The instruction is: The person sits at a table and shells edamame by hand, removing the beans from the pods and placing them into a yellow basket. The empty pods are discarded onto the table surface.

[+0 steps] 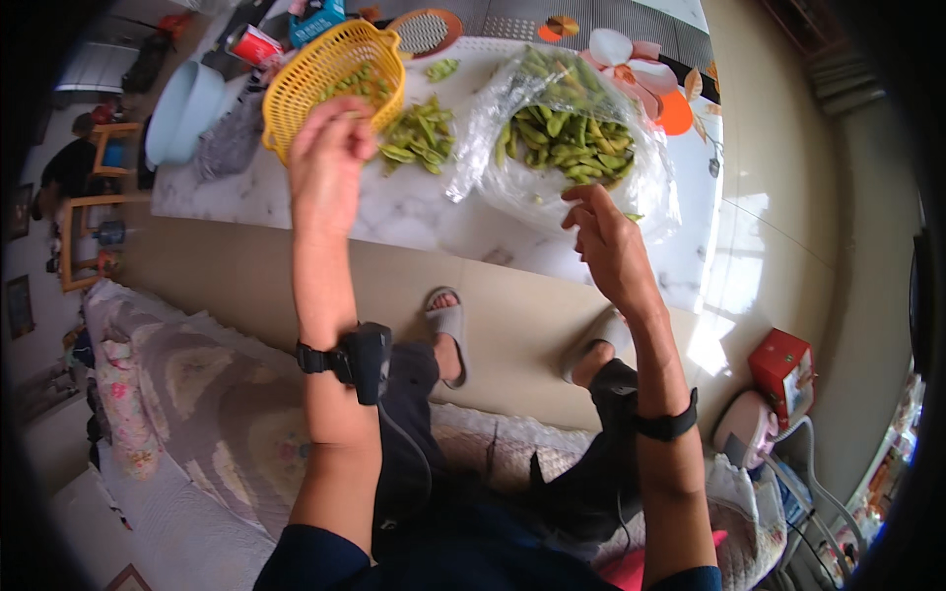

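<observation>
My left hand (332,151) is over the near rim of a yellow plastic basket (277,111), its fingertips bunched; whether they hold something is too small to tell. Green soybeans (362,83) lie inside the basket. Just right of it a pile of green pods (423,134) rests on the marble-patterned tabletop (414,207). My right hand (602,240) hovers at the near edge of an opened clear plastic bag (510,188) full of edamame pods (573,144), fingers curled and partly spread. A green bit shows beside its knuckles, and I cannot tell whether it is held.
Light-blue basins (185,111), a crumpled dark plastic bag (233,144) and a red can (253,46) stand at the left. An orange-rimmed round mat (426,33) lies behind the pods. A red box (782,369) is on the floor at right. Another person (70,166) appears far left.
</observation>
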Demonstrator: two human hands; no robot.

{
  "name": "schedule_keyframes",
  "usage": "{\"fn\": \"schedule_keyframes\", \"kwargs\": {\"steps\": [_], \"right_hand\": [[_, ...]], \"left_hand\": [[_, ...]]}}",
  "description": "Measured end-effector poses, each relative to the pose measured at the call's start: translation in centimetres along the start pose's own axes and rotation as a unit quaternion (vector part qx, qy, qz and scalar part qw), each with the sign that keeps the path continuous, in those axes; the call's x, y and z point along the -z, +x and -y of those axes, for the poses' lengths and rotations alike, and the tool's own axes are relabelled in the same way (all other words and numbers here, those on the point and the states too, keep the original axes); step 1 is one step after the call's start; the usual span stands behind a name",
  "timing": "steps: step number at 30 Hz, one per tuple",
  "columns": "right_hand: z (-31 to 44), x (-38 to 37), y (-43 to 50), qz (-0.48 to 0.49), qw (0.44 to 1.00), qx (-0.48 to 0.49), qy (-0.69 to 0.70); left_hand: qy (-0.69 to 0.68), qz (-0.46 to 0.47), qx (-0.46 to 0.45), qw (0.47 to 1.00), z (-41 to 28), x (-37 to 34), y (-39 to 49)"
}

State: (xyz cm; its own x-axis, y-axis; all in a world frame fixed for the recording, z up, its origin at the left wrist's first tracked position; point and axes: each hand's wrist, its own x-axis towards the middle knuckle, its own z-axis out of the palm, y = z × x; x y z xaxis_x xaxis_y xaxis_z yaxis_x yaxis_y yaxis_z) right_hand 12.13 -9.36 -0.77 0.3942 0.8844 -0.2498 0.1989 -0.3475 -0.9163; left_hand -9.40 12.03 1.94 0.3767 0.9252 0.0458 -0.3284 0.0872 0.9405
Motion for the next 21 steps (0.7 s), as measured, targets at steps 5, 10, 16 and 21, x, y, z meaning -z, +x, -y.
{"fn": "schedule_keyframes", "kwargs": {"steps": [5,10,16,21], "right_hand": [[-1.0,0.5,-0.3,-0.025,0.996,0.056,-0.067],[-2.0,0.5,0.2,-0.086,0.975,0.142,-0.147],[-2.4,-2.2,1.3,-0.107,0.947,0.175,-0.246],[-3.1,-2.7,1.2,-0.106,0.903,0.209,-0.359]], "left_hand": [[0.494,-0.144,-0.150,0.844,-1.6,6.7,7.5],[0.499,-0.034,-0.171,0.849,-1.0,0.0,4.8],[0.547,0.204,-0.088,0.807,6.9,-10.3,-1.3],[0.676,0.139,-0.095,0.717,9.6,-9.7,-0.9]]}}
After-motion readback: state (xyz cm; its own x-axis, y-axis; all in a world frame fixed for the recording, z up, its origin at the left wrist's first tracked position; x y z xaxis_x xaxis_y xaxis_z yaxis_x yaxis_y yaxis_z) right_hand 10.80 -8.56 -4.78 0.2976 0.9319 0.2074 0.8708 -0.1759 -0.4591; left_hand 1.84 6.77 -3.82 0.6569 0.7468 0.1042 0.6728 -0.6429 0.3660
